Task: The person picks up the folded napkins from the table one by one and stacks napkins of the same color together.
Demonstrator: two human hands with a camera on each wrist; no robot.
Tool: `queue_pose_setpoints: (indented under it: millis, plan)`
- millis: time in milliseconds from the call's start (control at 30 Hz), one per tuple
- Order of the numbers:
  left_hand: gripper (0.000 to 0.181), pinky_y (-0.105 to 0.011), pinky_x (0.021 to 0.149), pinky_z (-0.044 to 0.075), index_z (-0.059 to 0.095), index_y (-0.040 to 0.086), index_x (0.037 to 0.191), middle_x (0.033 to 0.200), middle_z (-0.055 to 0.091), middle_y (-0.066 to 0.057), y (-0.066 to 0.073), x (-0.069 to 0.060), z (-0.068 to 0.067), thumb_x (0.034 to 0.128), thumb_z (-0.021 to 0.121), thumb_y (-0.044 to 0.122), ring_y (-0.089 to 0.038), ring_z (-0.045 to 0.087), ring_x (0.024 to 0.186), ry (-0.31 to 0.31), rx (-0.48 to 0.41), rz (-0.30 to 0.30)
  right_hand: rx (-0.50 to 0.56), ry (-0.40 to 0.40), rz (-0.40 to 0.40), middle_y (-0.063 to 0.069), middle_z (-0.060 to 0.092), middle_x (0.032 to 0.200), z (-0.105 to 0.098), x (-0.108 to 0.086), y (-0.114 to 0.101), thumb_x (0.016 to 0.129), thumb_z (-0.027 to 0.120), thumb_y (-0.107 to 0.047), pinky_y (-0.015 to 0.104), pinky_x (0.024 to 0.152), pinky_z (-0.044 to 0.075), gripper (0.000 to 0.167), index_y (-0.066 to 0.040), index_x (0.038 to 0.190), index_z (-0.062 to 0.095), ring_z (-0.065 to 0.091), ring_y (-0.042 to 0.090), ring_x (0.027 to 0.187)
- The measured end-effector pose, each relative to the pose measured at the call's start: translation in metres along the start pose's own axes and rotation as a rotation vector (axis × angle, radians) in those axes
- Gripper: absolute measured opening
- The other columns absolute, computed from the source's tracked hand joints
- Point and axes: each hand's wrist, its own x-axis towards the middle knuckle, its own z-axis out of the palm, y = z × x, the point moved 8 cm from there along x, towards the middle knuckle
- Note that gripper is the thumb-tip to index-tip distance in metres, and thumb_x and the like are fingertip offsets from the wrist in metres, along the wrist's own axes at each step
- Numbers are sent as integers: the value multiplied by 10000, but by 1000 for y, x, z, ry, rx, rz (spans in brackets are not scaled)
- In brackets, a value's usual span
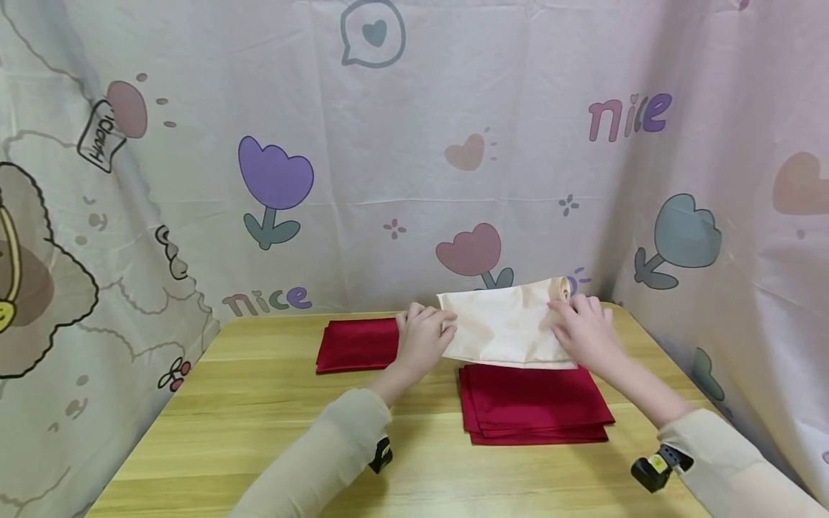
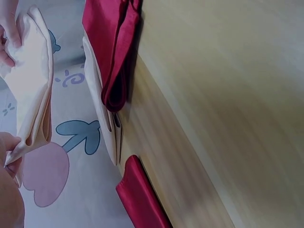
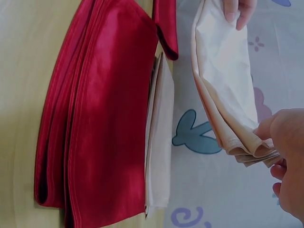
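One folded cream cloth (image 1: 499, 327) held up near red stack (image 1: 537, 403) on counter (image 1: 259, 424): left hand (image 1: 421, 335) pinches one end, right hand (image 1: 588, 332) other. We judge red stack, lone red cloth (image 1: 356, 347), second cream cloth (image 3: 160, 142) folded and placed; held one not yet set down.

the raised cloth (image 1: 501, 327) is coloured a glossy cream, tinged with peach in its shaded folds. more cream cloth (image 3: 160, 137) is shown in the right wrist view. the stacked cloths (image 1: 534, 399) and the separate cloth (image 1: 356, 345) at the left are dyed a deep, solid red. the desk (image 1: 259, 424) is banded with darker grain on pale yellow-brown. the sleeves (image 1: 317, 460) are coloured beige, the wrist cameras (image 1: 644, 475) black. the pinkish-white curtain (image 1: 388, 180) is printed with tulips (image 1: 275, 176) in purple, pink and blue-grey, hearts (image 1: 465, 153) in peach and grey-blue, and the word "nice" (image 1: 654, 114) in pink, grey and purple letters.
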Motion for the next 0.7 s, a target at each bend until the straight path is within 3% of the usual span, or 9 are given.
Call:
queue_pose_setpoints:
  millis: [700]
  plan:
    - [169,-396,856,308,750,277,1052,979,732,75,2,16,26,895,698,311,-159,483,935,-7,21,-79,20,-55,50,232,536,1010,15,20,30,852,654,-94,485,720,305,362,-43,1208,617,425,415,975]
